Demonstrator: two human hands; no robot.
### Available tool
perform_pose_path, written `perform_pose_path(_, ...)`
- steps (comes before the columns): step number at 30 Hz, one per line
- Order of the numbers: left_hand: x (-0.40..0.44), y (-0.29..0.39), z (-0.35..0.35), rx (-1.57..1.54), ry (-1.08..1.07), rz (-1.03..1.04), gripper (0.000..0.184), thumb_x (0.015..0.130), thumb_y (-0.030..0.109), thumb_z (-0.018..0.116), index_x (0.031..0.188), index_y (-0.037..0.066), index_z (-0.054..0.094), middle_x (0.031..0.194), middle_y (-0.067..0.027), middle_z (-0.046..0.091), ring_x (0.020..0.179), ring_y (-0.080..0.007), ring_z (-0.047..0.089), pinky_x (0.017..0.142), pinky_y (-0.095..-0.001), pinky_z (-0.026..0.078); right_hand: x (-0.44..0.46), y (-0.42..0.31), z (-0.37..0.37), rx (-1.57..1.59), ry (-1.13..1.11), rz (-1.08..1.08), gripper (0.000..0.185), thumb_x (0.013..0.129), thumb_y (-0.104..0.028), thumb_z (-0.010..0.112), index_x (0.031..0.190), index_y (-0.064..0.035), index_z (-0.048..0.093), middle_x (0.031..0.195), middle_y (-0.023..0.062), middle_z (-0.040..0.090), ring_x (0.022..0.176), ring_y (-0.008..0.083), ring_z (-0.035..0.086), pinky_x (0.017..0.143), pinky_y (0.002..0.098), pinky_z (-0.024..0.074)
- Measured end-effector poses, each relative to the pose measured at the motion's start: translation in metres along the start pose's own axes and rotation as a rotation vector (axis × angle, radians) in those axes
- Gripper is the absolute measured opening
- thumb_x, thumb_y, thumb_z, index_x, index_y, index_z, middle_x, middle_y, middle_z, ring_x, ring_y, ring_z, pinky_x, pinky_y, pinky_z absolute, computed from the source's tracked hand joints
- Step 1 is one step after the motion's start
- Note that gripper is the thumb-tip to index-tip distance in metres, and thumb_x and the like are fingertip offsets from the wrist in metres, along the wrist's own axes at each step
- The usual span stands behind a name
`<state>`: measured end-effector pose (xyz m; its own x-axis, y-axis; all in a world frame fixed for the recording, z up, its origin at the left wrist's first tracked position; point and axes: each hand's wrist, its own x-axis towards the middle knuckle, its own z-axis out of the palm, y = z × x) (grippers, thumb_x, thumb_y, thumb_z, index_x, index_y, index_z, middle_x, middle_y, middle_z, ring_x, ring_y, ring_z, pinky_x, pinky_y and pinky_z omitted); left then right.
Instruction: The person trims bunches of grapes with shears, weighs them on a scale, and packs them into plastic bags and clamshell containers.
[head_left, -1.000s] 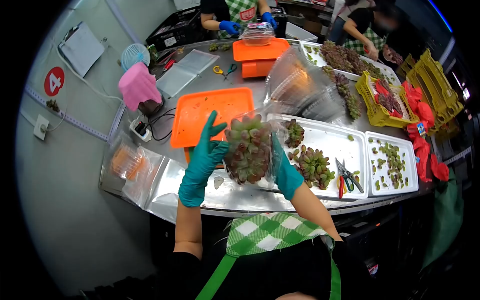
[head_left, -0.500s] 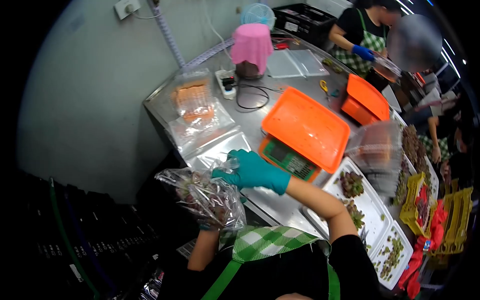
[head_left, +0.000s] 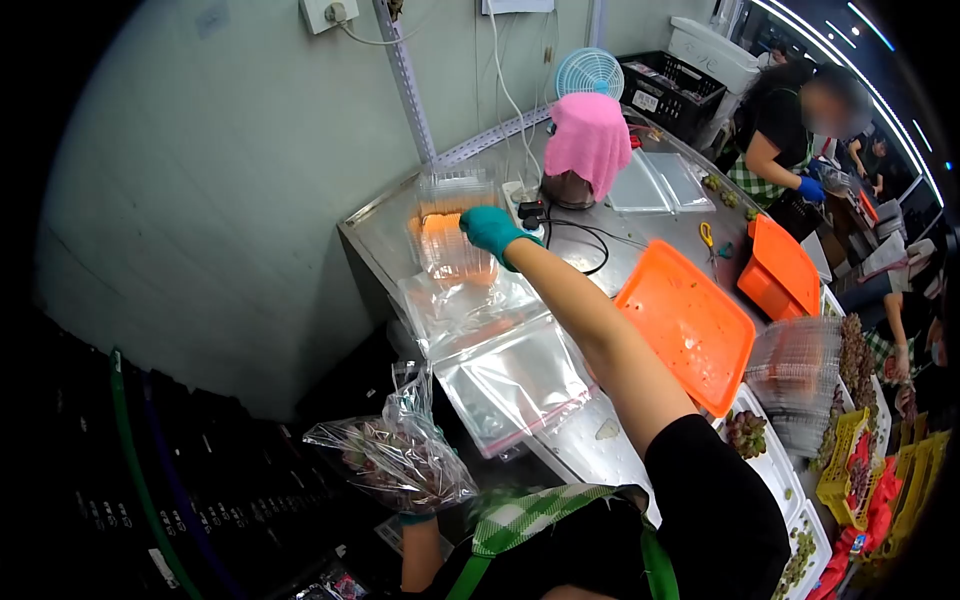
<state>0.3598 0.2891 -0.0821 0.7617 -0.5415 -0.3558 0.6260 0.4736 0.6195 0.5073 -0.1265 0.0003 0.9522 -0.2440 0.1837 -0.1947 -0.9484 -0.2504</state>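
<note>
Low at the left, a clear plastic bag of reddish succulents (head_left: 415, 462) rests in my left hand (head_left: 415, 517), which is gloved in teal and mostly hidden beneath the bag. The top of the bag stands up loosely. My right hand (head_left: 492, 235), also in a teal glove, is stretched out to the orange sheets (head_left: 440, 238) in the stack of clear plastic trays (head_left: 458, 190). Its fingers are bent together at the sheets' edge; what they pinch, if anything, is hidden. Flat clear bags (head_left: 510, 375) lie on the metal table below this hand.
An orange tray (head_left: 690, 325) lies right of my forearm. Beyond are scissors (head_left: 707, 236), an orange bin (head_left: 780, 265), a pink cloth (head_left: 588, 145) and black cables (head_left: 590, 235). Clear containers (head_left: 795, 380) and succulents (head_left: 746, 433) stand at right. A co-worker (head_left: 785, 140) stands behind.
My right hand has left the bag of succulents and moved up and away to the orange sheets. The bag stays in my left hand, and the view has shifted.
</note>
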Motion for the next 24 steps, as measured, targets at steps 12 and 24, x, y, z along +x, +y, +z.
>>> perform_pose_path(12,0.028,-0.005,0.017,-0.011,-0.058,-0.064,0.048,0.087,0.034,0.033,0.127,0.009,0.029,0.125,-0.0104,0.037,0.114,-0.0231,0.038,0.097,-0.0372,0.030,-0.024,0.004,-0.005,0.027,0.358,0.131,0.006,0.067,-0.015,0.056,0.071,-0.0129,0.060,0.068,0.0071,0.060,0.066,0.0268,0.057,0.060,0.0397,0.0392)
perform_pose_path(24,0.043,-0.003,0.035,0.010,-0.143,-0.110,0.046,0.087,0.031,0.033,0.127,0.008,0.030,0.125,-0.0112,0.038,0.114,-0.0230,0.038,0.097,-0.0374,0.030,-0.130,-0.021,-0.120,-0.063,0.852,-0.162,0.023,0.063,-0.002,0.055,0.082,-0.0146,0.057,0.072,0.0006,0.054,0.067,0.0213,0.050,0.061,0.0332,0.0321)
